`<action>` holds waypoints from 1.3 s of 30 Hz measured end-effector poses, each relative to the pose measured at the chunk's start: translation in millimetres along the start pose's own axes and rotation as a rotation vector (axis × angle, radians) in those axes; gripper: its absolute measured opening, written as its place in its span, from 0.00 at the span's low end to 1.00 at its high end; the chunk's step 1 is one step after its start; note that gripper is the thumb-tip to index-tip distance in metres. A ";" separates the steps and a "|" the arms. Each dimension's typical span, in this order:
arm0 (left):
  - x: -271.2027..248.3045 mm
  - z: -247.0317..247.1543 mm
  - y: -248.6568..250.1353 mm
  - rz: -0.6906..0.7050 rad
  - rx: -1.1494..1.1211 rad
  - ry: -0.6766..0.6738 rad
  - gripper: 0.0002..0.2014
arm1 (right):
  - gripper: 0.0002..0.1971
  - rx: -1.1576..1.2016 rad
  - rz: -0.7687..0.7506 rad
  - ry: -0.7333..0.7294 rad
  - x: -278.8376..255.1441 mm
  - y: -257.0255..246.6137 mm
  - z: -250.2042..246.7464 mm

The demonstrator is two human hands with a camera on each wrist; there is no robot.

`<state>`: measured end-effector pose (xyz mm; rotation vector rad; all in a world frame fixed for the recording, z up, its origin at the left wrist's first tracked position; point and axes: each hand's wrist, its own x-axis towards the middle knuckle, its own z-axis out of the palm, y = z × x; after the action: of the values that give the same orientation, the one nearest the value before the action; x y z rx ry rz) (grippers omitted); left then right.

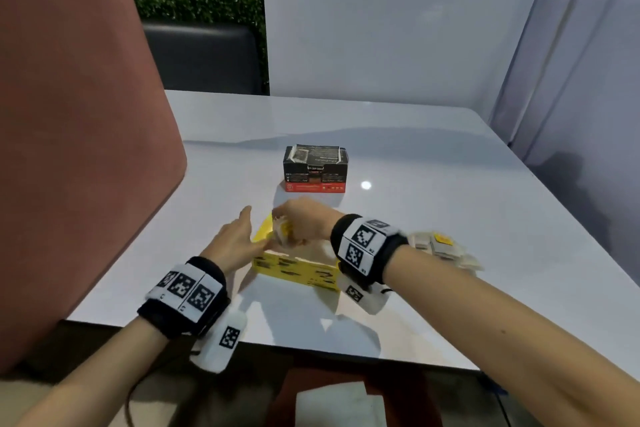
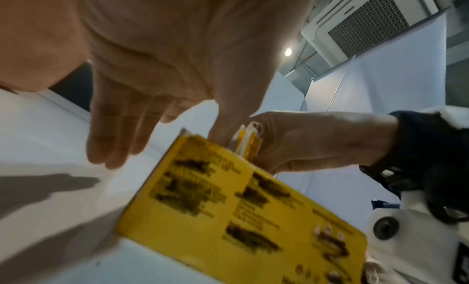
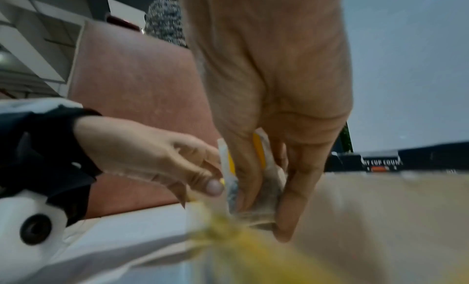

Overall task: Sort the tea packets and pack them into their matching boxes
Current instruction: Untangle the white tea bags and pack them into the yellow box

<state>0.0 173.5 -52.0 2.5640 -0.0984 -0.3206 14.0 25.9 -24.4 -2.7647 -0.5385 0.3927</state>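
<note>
A yellow tea box stands open near the table's front edge. Over its opening my right hand pinches a small stack of yellow-and-white tea packets, held upright. In the right wrist view the right hand's thumb and fingers clamp the packets just above the box's brown inside. My left hand lies at the box's left end, fingers straight and off the box, thumb down at its top edge. A black tea box stands farther back.
A loose pile of tea packets lies on the white table behind my right wrist. A pink chair back rises at the left and white partition walls close the back and right.
</note>
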 end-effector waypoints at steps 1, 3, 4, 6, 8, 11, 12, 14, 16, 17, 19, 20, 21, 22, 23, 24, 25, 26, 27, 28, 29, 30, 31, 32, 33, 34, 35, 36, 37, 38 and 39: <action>0.6 3.2 -0.8 0.003 -0.006 0.007 0.38 | 0.20 0.004 0.013 -0.029 3.7 0.8 5.8; 2.8 3.7 -1.2 0.024 0.009 0.032 0.33 | 0.20 0.023 0.004 -0.068 6.6 0.8 12.6; 4.3 1.7 -1.2 0.033 0.028 0.036 0.32 | 0.21 0.016 -0.005 -0.081 8.1 0.9 13.3; 5.5 -1.9 -1.4 0.047 0.037 0.032 0.32 | 0.23 -0.029 -0.033 -0.112 8.9 -0.2 11.1; 3.9 -6.1 -2.7 0.040 -0.009 0.037 0.28 | 0.25 -0.045 -0.064 -0.139 9.6 -3.0 7.2; -0.4 -12.3 -10.8 0.062 -0.221 0.038 0.18 | 0.24 -0.022 -0.097 -0.203 12.1 -7.2 5.0; -2.6 -13.9 -13.7 0.069 -0.273 0.032 0.18 | 0.24 -0.003 -0.095 -0.227 12.7 -8.8 6.8; -6.4 -14.5 -18.7 0.087 -0.289 0.025 0.18 | 0.24 0.024 -0.097 -0.250 13.3 -13.3 11.8; -9.6 -14.2 -21.2 0.103 -0.274 0.027 0.17 | 0.25 0.072 -0.102 -0.227 14.4 -16.7 17.2; -11.6 -14.4 -21.3 0.109 -0.272 0.027 0.16 | 0.26 0.104 -0.093 -0.206 15.4 -17.6 19.1; -13.6 -15.5 -20.7 0.107 -0.296 0.016 0.16 | 0.27 0.123 -0.057 -0.166 17.0 -17.7 18.9; -14.4 -16.1 -20.0 0.096 -0.320 0.005 0.17 | 0.28 0.116 -0.039 -0.149 17.4 -16.9 18.6; -14.7 -16.2 -19.7 0.086 -0.344 -0.006 0.18 | 0.28 0.102 -0.024 -0.134 16.7 -16.0 18.6; -14.4 -15.7 -19.8 0.082 -0.362 -0.012 0.19 | 0.28 0.086 -0.007 -0.121 15.4 -14.9 19.3; -14.2 -14.9 -19.7 0.080 -0.374 -0.016 0.19 | 0.27 0.072 0.010 -0.104 13.5 -14.0 20.7; -14.2 -14.0 -19.8 0.080 -0.382 -0.020 0.19 | 0.24 0.061 0.025 -0.079 11.8 -13.5 22.9; -14.5 -12.8 -19.2 0.082 -0.394 -0.024 0.19 | 0.21 0.044 0.036 -0.051 9.7 -14.2 24.8; -14.8 -11.6 -18.6 0.083 -0.409 -0.029 0.20 | 0.19 0.022 0.040 -0.026 8.1 -15.2 26.3; -15.2 -10.7 -17.7 0.082 -0.419 -0.035 0.20 | 0.17 0.005 0.037 -0.010 7.6 -17.1 27.4; -15.8 -10.2 -16.7 0.079 -0.426 -0.040 0.20 | 0.16 -0.004 0.029 -0.001 7.5 -18.8 27.6; -16.4 -9.7 -16.0 0.076 -0.428 -0.042 0.19 | 0.15 -0.010 0.019 0.005 8.3 -20.8 27.5; -16.6 -9.4 -16.1 0.074 -0.430 -0.039 0.19 | 0.14 -0.023 0.015 0.012 8.9 -23.0 27.3; -16.2 -9.4 -16.5 0.072 -0.431 -0.030 0.19 | 0.14 -0.041 0.016 0.021 8.8 -25.0 27.1; -15.6 -9.4 -17.2 0.069 -0.430 -0.016 0.19 | 0.15 -0.052 0.024 0.029 8.7 -26.5 27.4; -15.1 -9.7 -18.2 0.065 -0.425 -0.001 0.19 | 0.15 -0.048 0.036 0.039 8.4 -27.1 28.2; -14.4 -9.7 -19.2 0.061 -0.421 0.013 0.19 | 0.16 -0.029 0.059 0.047 7.8 -27.6 28.4; -13.7 -9.5 -19.6 0.055 -0.417 0.024 0.19 | 0.17 -0.002 0.081 0.059 7.6 -27.2 28.4; -12.9 -9.0 -19.6 0.049 -0.414 0.032 0.19 | 0.17 0.032 0.097 0.080 7.6 -26.5 27.6; -12.5 -8.6 -19.1 0.046 -0.411 0.038 0.19 | 0.18 0.071 0.104 0.102 7.8 -25.9 26.3; -12.4 -8.1 -18.5 0.045 -0.409 0.041 0.19 | 0.18 0.113 0.109 0.121 8.0 -25.7 24.5; -12.4 -7.9 -18.0 0.046 -0.407 0.043 0.19 | 0.17 0.143 0.106 0.139 8.6 -25.2 22.5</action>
<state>-10.0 194.6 -52.6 2.1610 -0.0679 -0.2394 6.5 56.9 -38.4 -2.6637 -0.3179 0.2499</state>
